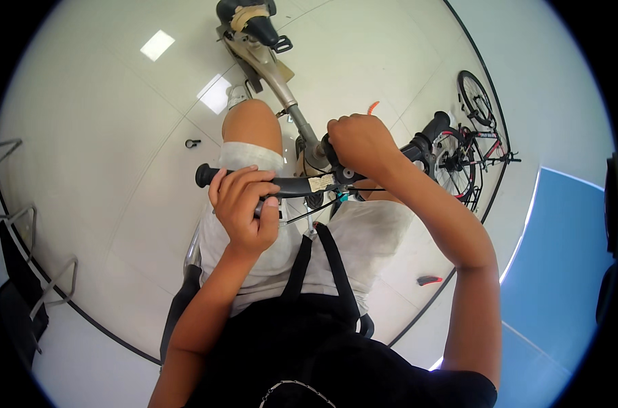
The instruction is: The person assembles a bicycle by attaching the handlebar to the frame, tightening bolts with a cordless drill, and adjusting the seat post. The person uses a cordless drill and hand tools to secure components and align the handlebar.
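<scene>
A black handlebar [292, 188] lies across my lap, with a worn pale label near its middle. My left hand [244, 207] is closed over its left side, fingers on top and thumb beneath, just inside the black end grip [204, 175]. Over the centre clamp [348, 174], my right hand [363, 143] is curled into a fist; whatever it grips is hidden under the fingers. The right-hand grip [437, 125] shows beyond that wrist. Dark cables run below the bar. A silver-grey bicycle frame [271, 76] stretches away from the bar to a black saddle [260, 28] with tan wrapping.
A red-and-black bicycle [469, 156] is at the right. On the tiled floor lie an orange curved piece [373, 107], a red-and-black tool [429, 280] and a small dark ring-shaped part [192, 143]. Metal-framed chairs [67, 279] line the left edge. A blue panel [560, 265] fills the far right.
</scene>
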### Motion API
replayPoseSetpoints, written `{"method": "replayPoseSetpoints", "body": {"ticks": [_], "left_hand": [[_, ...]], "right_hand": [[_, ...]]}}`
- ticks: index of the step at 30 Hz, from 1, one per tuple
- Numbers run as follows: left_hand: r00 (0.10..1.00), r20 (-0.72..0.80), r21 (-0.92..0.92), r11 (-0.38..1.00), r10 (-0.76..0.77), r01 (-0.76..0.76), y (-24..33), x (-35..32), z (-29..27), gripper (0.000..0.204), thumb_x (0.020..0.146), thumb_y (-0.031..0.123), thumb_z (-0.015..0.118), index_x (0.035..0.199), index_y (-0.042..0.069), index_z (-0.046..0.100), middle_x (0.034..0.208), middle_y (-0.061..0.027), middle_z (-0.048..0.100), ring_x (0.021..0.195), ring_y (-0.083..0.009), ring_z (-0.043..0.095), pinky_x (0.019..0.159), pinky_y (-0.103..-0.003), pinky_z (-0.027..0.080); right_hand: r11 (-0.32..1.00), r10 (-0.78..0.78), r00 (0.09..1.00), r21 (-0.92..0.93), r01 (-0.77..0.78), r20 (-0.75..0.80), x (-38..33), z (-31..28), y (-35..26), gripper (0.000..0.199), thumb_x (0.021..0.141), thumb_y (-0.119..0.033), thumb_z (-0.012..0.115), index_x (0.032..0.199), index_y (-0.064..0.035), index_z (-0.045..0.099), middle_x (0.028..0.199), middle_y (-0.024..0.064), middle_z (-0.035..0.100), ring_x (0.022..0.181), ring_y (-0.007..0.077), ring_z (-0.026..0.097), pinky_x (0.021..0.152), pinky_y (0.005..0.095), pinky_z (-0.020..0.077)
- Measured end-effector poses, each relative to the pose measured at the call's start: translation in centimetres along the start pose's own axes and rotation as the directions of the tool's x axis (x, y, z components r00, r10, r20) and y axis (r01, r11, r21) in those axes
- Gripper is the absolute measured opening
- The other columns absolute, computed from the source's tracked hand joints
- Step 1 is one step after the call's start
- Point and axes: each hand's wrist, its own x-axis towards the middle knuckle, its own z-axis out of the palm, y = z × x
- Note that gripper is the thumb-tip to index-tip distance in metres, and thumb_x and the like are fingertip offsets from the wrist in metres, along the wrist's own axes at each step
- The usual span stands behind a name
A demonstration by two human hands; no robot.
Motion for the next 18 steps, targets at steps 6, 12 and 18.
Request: {"method": "replayPoseSetpoints", "body": {"ticks": [6,12,18], "left_hand": [[1.000,0.010,0.017,1.000,0.001,-0.001,0.0,-0.2,0.1,0.018,0.086,0.023,0.058,0.079,0.009,0.068,0.097,-0.0046,0.074,0.105,-0.0262,0.067,0.113,-0.045,0.030],[0.999,0.040,0.035,0.999,0.017,-0.018,-0.1,0.1,0.1,0.019,0.088,0.023,0.057,0.082,0.009,0.068,0.100,-0.0053,0.074,0.109,-0.0269,0.066,0.115,-0.046,0.027],[0.998,0.055,0.047,0.998,0.041,-0.044,-1.4,-1.3,0.1,0.017,0.093,0.014,0.053,0.090,0.006,0.068,0.106,-0.0083,0.073,0.110,-0.0276,0.063,0.114,-0.048,0.029]], "right_hand": [[0.997,0.057,0.997,0.047,-0.059,0.058,0.9,-0.1,0.0,0.010,0.073,-0.013,0.068,0.071,-0.0042,0.072,0.073,0.0159,0.071,0.068,0.0316,0.071,0.062,0.0430,0.0558],[0.981,0.137,0.991,0.141,-0.134,-0.012,0.8,0.6,0.5,0.015,0.076,-0.018,0.067,0.073,-0.0054,0.074,0.073,0.0173,0.071,0.067,0.0335,0.071,0.062,0.0442,0.0565],[0.948,0.181,0.950,0.304,-0.099,-0.254,-1.5,1.3,1.1,0.018,0.080,-0.019,0.065,0.074,-0.0041,0.072,0.076,0.0171,0.072,0.074,0.0360,0.072,0.066,0.0471,0.0574]]}}
